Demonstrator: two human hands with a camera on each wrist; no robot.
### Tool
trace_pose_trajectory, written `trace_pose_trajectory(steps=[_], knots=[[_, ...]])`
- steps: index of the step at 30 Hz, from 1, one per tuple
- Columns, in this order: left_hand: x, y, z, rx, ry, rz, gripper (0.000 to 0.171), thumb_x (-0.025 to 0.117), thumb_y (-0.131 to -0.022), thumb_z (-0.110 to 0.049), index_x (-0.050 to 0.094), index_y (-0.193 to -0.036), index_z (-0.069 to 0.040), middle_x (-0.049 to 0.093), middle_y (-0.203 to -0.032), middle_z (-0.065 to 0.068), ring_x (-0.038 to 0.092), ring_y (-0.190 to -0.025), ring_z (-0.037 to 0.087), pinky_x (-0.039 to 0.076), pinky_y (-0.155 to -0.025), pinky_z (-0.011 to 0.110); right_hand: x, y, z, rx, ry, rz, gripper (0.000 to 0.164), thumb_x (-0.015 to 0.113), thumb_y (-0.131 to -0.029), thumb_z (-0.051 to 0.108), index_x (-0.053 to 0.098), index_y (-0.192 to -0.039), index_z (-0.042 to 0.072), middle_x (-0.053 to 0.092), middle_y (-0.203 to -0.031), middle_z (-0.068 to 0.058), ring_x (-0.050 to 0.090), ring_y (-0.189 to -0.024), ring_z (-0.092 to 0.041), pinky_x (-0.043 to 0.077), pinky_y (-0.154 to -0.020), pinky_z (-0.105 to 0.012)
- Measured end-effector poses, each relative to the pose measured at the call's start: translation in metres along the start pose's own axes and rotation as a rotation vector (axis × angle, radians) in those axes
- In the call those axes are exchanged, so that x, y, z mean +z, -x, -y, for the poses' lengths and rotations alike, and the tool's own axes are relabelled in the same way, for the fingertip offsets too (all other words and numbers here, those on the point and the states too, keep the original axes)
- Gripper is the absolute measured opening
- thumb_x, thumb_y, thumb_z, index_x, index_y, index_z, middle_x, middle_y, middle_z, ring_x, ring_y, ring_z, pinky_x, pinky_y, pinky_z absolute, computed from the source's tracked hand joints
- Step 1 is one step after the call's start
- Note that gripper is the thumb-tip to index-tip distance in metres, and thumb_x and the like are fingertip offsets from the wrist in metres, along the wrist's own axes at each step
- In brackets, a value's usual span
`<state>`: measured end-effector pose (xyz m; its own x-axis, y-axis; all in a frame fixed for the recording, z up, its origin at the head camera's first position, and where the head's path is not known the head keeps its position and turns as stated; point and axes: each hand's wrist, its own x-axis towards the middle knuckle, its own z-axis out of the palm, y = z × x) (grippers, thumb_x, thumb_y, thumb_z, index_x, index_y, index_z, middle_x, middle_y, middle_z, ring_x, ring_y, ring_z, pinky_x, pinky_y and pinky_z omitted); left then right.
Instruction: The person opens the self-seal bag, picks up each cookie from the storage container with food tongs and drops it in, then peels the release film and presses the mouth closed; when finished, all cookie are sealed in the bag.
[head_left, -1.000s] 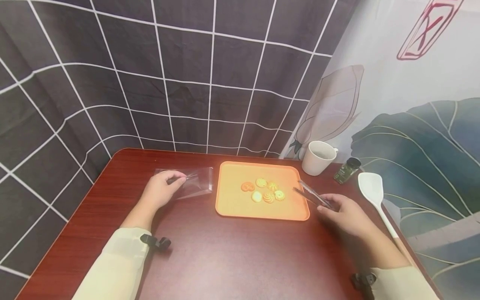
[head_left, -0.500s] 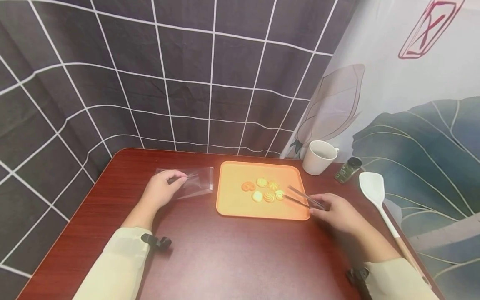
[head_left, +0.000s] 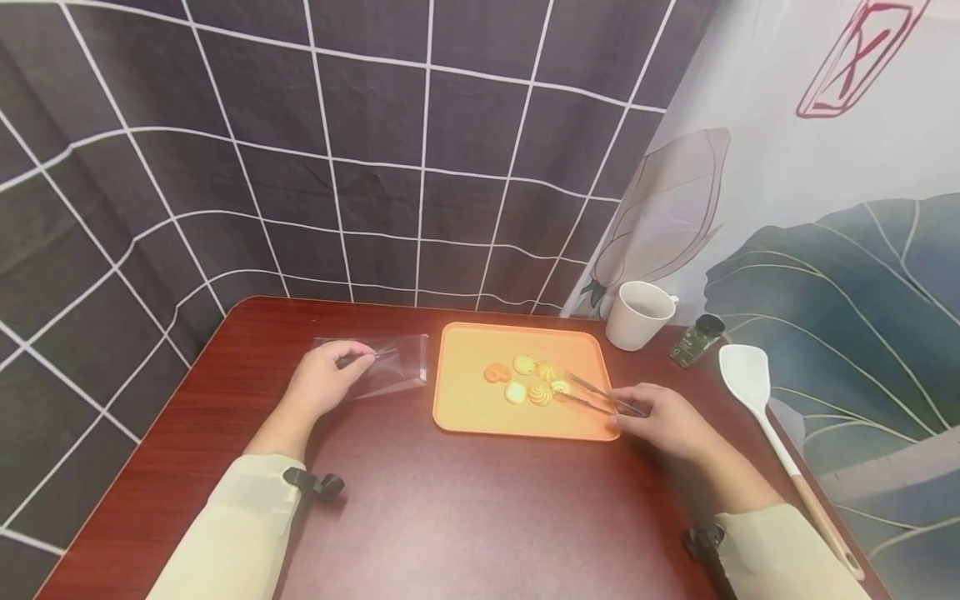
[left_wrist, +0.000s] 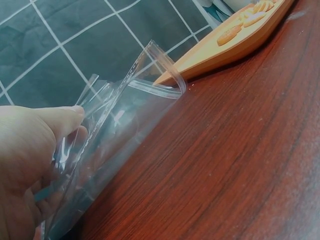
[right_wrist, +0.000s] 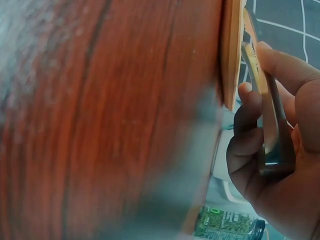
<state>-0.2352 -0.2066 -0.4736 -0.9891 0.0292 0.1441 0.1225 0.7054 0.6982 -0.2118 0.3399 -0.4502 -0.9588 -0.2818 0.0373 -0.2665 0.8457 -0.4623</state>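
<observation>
Several cookies (head_left: 539,394) lie in a cluster on an orange tray (head_left: 468,417). My right hand (head_left: 663,417) holds metal tongs (head_left: 600,396) over the tray's right side. The two tong arms are spread, with their tips around the rightmost cookie (head_left: 559,388). In the right wrist view, the thumb and fingers wrap the tongs (right_wrist: 272,120) near their bent end. To the left of the tray, my left hand (head_left: 330,375) pinches a clear plastic bag (head_left: 405,362) at its upper edge. The left wrist view shows the bag's mouth (left_wrist: 155,89) facing the tray, held partly apart.
A white mug (head_left: 637,317) stands behind the tray's right corner, beside a small green jar (head_left: 697,340) with a black lid. Along the table's right edge lies a white spatula (head_left: 746,375) with a wooden handle. A dark checked curtain (head_left: 375,200) hangs behind the table (head_left: 450,517).
My right hand has moved left, bringing the tongs from the tray's right rim to the rightmost cookie. My left hand and the bag have stayed in place.
</observation>
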Motion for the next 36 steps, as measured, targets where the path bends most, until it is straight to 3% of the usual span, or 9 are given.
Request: trace_pose_trajectory(steps=[12,24,36], knots=[[-0.0002,0.0018,-0.0022,-0.003,0.004,-0.002,0.026,0.068,-0.106,-0.036,0.078,-0.121,-0.018,0.077,-0.130,0.011,0.069,-0.128,0.036,0.050,-0.112,0.059,0.0020,-0.0031,-0.0040,0.036,-0.040,0.019,0.049,0.089,-0.088,0.042,0.079,-0.127,0.014,0.079,-0.122,-0.010,0.070,-0.119,-0.034,0.056,-0.104,-0.055],[0.0001,0.0008,-0.0013,-0.004,-0.003,0.002,0.025,0.068,-0.105,-0.037,0.078,-0.120,-0.019,0.077,-0.131,0.010,0.069,-0.128,0.036,0.051,-0.112,0.059,0.0002,-0.0039,-0.0011,-0.001,-0.002,0.013,0.037,0.088,-0.089,0.037,0.082,-0.120,0.016,0.080,-0.111,-0.003,0.070,-0.107,-0.025,0.057,-0.096,-0.048],[-0.0007,0.0015,-0.0028,0.004,0.003,-0.003,0.026,0.067,-0.106,-0.036,0.078,-0.121,-0.018,0.078,-0.131,0.011,0.069,-0.128,0.036,0.050,-0.112,0.060,-0.0056,-0.0006,-0.0006,-0.034,0.019,-0.029,0.034,0.086,-0.092,0.033,0.082,-0.122,0.018,0.077,-0.107,0.002,0.068,-0.101,-0.019,0.056,-0.090,-0.038]])
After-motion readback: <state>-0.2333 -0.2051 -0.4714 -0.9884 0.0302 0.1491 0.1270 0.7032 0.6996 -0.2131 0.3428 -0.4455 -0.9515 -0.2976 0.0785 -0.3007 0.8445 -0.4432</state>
